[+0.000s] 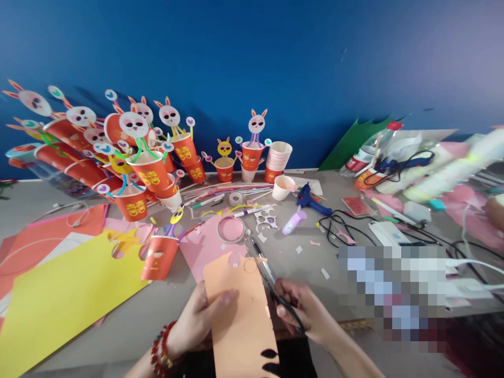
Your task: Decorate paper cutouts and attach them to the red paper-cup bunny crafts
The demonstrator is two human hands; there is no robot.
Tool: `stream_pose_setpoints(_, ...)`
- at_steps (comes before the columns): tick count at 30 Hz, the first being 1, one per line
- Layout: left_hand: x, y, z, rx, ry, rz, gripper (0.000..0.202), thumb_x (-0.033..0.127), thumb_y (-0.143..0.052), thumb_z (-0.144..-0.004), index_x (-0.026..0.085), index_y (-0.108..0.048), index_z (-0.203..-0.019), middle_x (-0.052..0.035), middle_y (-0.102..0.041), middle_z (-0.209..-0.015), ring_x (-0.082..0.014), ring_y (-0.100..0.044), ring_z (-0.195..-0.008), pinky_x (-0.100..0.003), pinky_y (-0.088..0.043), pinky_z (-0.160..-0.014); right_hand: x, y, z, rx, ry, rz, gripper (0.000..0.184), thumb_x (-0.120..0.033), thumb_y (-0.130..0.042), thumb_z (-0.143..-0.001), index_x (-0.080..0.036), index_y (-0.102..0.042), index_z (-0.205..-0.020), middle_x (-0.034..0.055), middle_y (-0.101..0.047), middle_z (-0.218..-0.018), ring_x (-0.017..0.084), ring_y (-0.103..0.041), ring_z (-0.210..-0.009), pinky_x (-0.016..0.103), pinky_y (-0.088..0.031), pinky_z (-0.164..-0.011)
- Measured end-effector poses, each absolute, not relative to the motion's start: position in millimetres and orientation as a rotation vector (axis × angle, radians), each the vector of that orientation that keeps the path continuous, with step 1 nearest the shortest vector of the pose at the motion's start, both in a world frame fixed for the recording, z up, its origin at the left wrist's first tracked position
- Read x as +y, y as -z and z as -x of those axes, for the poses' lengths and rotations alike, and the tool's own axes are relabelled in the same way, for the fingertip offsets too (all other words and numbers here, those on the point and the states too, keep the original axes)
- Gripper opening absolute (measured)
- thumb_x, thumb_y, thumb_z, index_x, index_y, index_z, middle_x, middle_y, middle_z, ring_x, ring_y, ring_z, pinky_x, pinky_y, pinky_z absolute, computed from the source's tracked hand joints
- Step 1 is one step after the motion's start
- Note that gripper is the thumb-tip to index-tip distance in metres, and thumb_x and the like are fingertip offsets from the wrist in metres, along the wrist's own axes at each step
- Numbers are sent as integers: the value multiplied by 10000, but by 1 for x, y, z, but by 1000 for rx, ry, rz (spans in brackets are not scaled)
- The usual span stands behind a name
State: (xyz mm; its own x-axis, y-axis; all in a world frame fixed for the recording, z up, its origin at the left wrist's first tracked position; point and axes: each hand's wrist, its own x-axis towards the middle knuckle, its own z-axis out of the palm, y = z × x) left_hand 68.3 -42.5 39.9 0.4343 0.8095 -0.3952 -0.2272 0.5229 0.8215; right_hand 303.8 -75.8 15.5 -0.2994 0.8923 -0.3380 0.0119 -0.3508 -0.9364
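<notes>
My left hand (199, 320) grips a long strip of orange paper (236, 315) by its left edge, thumb on top. A pencilled circle sits near the strip's upper right corner. My right hand (305, 310) is closed on the black handles of scissors (265, 273), whose blades point up and left along the strip's right edge by that circle. A red bead bracelet (161, 352) is on my left wrist.
Red paper cups with rabbit faces (149, 173) crowd the back left by the blue wall. Yellow (66, 299) and pink (208, 247) sheets, a tape roll (231, 229), a blue glue gun (309, 199), a glue stick (293, 223), markers and cables lie around.
</notes>
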Motion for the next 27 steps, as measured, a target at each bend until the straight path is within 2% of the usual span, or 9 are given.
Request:
stream_pose_setpoints(9, -38, -39, -63, 777, -671, -853, 291, 366, -695, -882, 156, -739, -1078, -117, -779, -999, -244, -758, -833, -263, -609, -719, -76, -18, -309, -1231, -1719, 1250, 612, -746, -702, -682, -223, -386, -687, -102, -383, -482, 49, -360, -378, 170, -224, -362)
stream_pose_setpoints(19, -34, -40, -59, 778, -638, -918, 324, 389, -681, -889, 131, -734, -1079, -129, -774, -983, -231, -749, -814, -255, -604, -701, -76, -25, -309, -1248, -1728, 1225, 614, -756, -686, -694, -228, -372, -679, -108, -338, -462, 48, -338, -371, 187, -212, -364)
stream_pose_setpoints(27, -32, -43, -57, 770, -616, -897, 300, 361, -702, -882, 138, -723, -1081, -125, -773, -1003, -231, -755, -821, -251, -605, -703, -75, -28, -310, -1216, -1746, 1253, 639, -771, -685, -670, -228, -348, -667, -104, -389, -477, 32, -310, -367, 177, -212, -361)
